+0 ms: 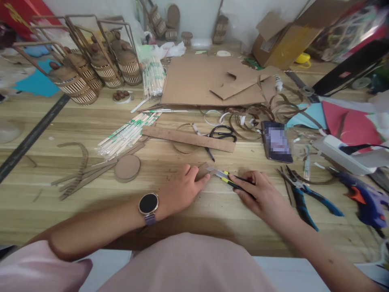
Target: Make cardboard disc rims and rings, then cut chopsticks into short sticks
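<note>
My left hand (184, 186), a watch on its wrist, presses a small piece of brown cardboard (201, 172) on the wooden table, thumb and fingers closed at its edge. In my right hand (257, 190) is a plier-like tool with black and yellow handles (228, 180). Its metal head meets the right end of the cardboard; the exact shape of its jaws is blurred. Beyond my hands lie a long cardboard strip (188, 138) and black-handled scissors (223, 133). Round cardboard discs (127, 168) are stacked to the left of my left hand.
Blue-handled pliers (304, 194), a blue glue gun (363, 198) and a phone (276, 142) are on the right. Wrapped chopsticks (129, 134) lie left of centre. At the back stand bamboo-slatted lanterns (105, 69), a cardboard sheet (191, 81) and a carton (281, 44).
</note>
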A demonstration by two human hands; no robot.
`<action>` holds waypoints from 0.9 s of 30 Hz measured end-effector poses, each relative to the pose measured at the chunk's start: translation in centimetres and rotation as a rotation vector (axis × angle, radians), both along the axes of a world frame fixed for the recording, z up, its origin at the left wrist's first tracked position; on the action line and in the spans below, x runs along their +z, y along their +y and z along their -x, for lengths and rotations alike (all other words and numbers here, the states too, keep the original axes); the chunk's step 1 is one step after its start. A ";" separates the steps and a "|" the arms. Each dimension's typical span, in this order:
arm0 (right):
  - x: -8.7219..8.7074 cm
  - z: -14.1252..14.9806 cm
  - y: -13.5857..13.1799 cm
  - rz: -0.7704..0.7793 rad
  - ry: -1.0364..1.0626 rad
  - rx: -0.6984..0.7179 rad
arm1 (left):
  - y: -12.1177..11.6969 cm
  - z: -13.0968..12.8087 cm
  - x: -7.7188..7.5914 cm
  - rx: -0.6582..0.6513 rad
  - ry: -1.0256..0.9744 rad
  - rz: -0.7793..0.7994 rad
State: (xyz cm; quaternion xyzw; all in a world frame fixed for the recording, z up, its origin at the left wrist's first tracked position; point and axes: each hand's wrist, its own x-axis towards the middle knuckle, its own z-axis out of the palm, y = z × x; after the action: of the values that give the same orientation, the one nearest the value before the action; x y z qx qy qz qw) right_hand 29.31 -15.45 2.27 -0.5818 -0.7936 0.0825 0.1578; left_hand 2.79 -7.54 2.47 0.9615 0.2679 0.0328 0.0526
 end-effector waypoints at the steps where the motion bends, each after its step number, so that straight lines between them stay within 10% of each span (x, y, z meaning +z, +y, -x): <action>1: -0.1 0.0 0.0 -0.004 -0.006 0.001 | 0.3 0.0 0.0 -0.011 -0.022 0.018; 12: -0.1 -0.2 0.2 -0.020 -0.049 0.031 | 5.3 -0.4 -1.6 -0.427 -0.080 0.084; 27: 0.2 0.0 -0.5 -0.036 -0.107 0.062 | 4.9 -0.6 -1.3 -0.390 0.002 0.101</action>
State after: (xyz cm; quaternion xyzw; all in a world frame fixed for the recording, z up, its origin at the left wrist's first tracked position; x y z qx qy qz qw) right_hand 29.33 -16.00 2.49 -0.5577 -0.8198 0.0419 0.1228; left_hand 3.43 -2.62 1.21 0.9913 0.0781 0.0076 0.1057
